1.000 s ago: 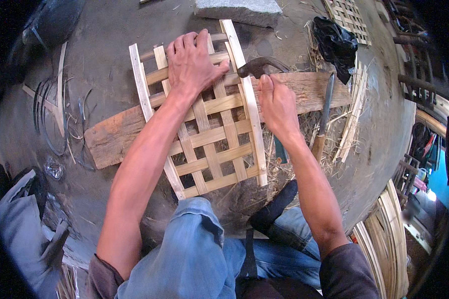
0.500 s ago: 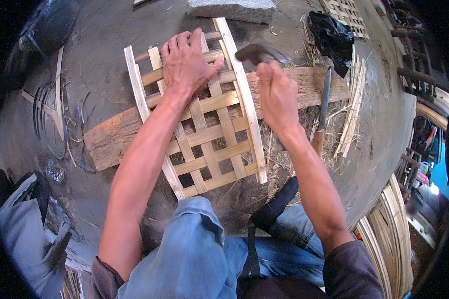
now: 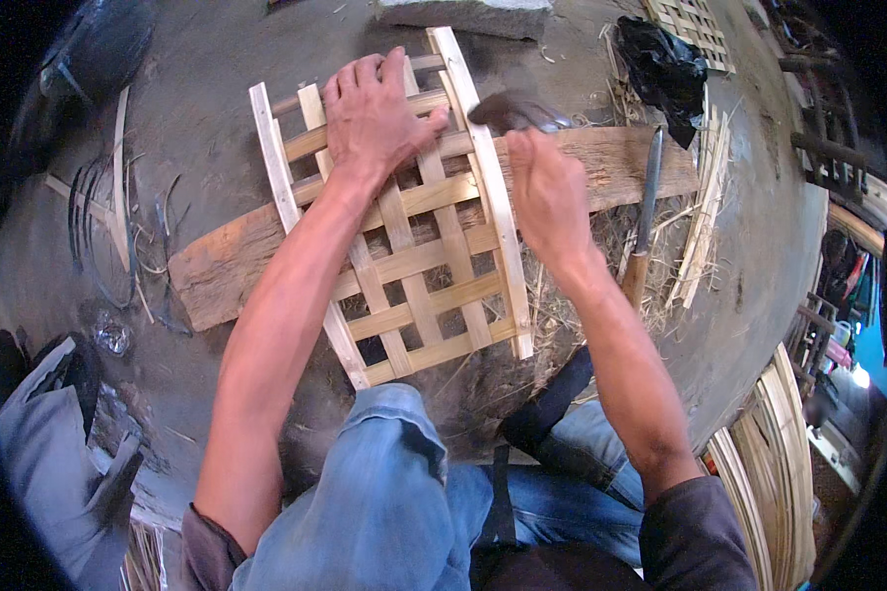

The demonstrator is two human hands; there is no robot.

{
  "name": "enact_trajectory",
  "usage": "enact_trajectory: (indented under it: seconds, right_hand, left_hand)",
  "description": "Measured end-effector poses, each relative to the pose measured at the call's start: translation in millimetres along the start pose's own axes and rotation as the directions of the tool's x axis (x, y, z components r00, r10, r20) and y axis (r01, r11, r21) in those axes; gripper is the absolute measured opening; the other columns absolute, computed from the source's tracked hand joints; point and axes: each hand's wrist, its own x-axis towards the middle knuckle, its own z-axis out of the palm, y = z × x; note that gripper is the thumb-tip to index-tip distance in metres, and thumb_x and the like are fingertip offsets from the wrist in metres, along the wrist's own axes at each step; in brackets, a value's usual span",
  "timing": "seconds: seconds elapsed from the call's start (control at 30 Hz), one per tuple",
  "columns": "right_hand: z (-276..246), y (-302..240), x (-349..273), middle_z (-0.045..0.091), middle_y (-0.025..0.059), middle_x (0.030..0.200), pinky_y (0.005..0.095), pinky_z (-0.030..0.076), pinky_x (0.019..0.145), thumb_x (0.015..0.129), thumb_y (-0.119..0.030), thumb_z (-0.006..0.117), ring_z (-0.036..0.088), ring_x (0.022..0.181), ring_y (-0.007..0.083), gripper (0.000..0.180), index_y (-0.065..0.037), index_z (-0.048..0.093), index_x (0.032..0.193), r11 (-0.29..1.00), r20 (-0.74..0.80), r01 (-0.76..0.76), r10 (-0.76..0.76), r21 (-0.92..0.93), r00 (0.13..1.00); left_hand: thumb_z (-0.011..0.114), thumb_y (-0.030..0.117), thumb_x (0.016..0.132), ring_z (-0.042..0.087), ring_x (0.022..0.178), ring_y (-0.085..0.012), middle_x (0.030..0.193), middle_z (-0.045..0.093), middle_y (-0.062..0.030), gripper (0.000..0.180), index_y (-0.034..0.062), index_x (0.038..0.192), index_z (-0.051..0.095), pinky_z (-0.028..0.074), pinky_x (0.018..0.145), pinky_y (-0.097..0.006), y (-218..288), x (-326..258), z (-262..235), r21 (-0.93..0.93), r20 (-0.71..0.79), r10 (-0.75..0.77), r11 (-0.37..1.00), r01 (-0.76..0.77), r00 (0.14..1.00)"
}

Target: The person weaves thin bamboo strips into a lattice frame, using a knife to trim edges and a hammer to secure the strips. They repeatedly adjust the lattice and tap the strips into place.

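A woven lattice of pale bamboo strips (image 3: pixel 414 266) lies across a rough wooden plank (image 3: pixel 217 276) on the ground. My left hand (image 3: pixel 370 113) presses flat on the lattice's far part, fingers spread. My right hand (image 3: pixel 547 192) grips a hammer, whose dark head (image 3: pixel 517 108) is blurred just above the lattice's right edge strip. My knees in blue jeans sit below the lattice.
A long knife with a wooden handle (image 3: pixel 646 212) rests on the plank's right end among straw. A black bag (image 3: pixel 665 69) lies far right, a stone block (image 3: pixel 478 15) at the top, bent metal wires (image 3: pixel 99 222) at left, bamboo strips (image 3: pixel 759 463) at lower right.
My right hand has lifted the hammer and swung it up and leftward toward the lattice's right edge. My left hand stays pressed on the lattice.
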Motion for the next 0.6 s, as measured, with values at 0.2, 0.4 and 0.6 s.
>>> enact_trajectory:
  seconds: [0.2,0.4,0.6]
  right_hand:
    - [-5,2,-7,0.062,0.0293,0.075,0.0567,0.045,0.062,0.108,-0.029,0.046,0.062,0.077,0.0506,0.034,0.001,0.058,0.098,0.999,0.010,-0.024,0.024,0.029,1.000]
    - [-24,17,-21,0.061,0.0259,0.071,0.0507,0.046,0.060,0.108,-0.038,0.046,0.064,0.068,0.0451,0.043,0.001,0.061,0.095,0.963,0.031,-0.243,0.241,0.120,0.970]
    - [-40,41,-31,0.058,0.0162,0.066,0.0418,0.045,0.059,0.107,-0.043,0.047,0.058,0.060,0.0321,0.048,0.001,0.061,0.097,0.939,0.002,-0.259,0.266,0.227,0.964]
  left_hand:
    - [0.073,0.055,0.075,0.050,0.124,-0.0339,0.129,0.058,-0.0194,0.084,0.0024,0.138,0.053,0.034,0.109,-0.050,4,2,-5,0.008,0.049,-0.026,1.000,0.025,0.998]
    - [0.072,0.053,0.075,0.049,0.125,-0.0341,0.130,0.057,-0.0205,0.084,0.0032,0.140,0.053,0.034,0.109,-0.049,3,1,-10,0.007,0.045,-0.023,1.000,0.023,0.999]
    - [0.074,0.053,0.078,0.053,0.120,-0.0333,0.127,0.058,-0.0153,0.079,0.0103,0.142,0.053,0.037,0.105,-0.048,-4,1,-14,0.057,0.048,0.031,0.998,-0.034,0.998]
